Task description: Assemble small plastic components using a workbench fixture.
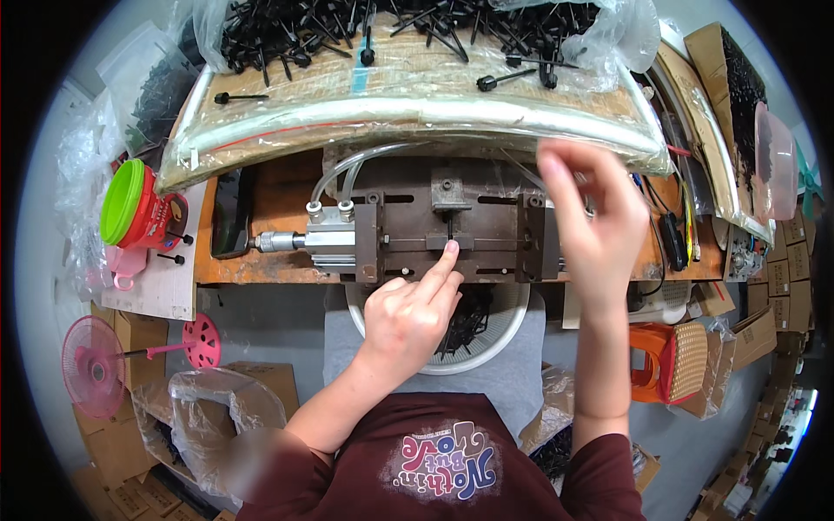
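In the middle of the bench sits a dark metal clamping fixture (499,227) with a silver air cylinder (331,243) on its left side. A thin black pin-like part (451,227) stands at its centre block. My left hand (407,313) reaches in from below, its index finger stretched onto the lower end of that part and the other fingers curled. Up to the right, my right hand (599,221) is raised over the fixture's right end, its fingers bent and smeared by motion. Whether anything is between them cannot be made out.
A plastic-covered tray (417,113) behind the fixture bears many black stemmed parts (300,35). Below the bench edge, a white basket (512,334) holds more black pieces. Left stands a red tub with a green rim (122,201); an orange stool (665,360) is at right.
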Demonstrator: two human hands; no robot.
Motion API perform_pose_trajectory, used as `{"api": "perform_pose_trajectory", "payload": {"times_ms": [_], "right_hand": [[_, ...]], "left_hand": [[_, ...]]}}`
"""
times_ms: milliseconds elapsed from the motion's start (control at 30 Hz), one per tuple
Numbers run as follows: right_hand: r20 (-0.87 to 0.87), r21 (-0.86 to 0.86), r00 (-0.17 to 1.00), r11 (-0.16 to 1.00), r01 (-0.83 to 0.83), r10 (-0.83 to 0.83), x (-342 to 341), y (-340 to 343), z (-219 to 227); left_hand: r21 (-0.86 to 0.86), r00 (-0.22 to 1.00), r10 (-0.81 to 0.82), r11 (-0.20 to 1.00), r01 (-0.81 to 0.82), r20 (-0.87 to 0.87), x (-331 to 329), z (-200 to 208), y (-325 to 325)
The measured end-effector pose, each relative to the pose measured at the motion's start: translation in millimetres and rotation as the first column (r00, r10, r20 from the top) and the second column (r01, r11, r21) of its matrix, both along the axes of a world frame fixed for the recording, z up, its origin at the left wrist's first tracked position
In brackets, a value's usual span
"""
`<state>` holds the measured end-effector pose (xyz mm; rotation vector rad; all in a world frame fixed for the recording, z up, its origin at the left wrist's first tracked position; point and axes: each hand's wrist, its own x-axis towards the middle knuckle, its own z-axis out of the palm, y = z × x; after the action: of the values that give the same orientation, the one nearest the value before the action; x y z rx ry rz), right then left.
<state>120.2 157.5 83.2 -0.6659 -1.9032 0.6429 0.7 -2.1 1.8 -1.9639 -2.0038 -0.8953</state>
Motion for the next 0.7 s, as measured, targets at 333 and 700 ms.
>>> {"api": "perform_pose_trajectory", "payload": {"times_ms": [333,700], "right_hand": [[0.445,0.332,0.888,0.942,-0.043,-0.116,-80.2,153.6,47.4],[0.728,0.278,0.576,0.928,0.248,-0.372,-120.5,169.5,32.0]], "left_hand": [[0.037,0.999,-0.039,0.999,0.038,0.035,-2.9,-3.0,0.1],[0.009,0.958,-0.181,0.983,0.184,0.224,-1.9,10.6,-25.8]]}}
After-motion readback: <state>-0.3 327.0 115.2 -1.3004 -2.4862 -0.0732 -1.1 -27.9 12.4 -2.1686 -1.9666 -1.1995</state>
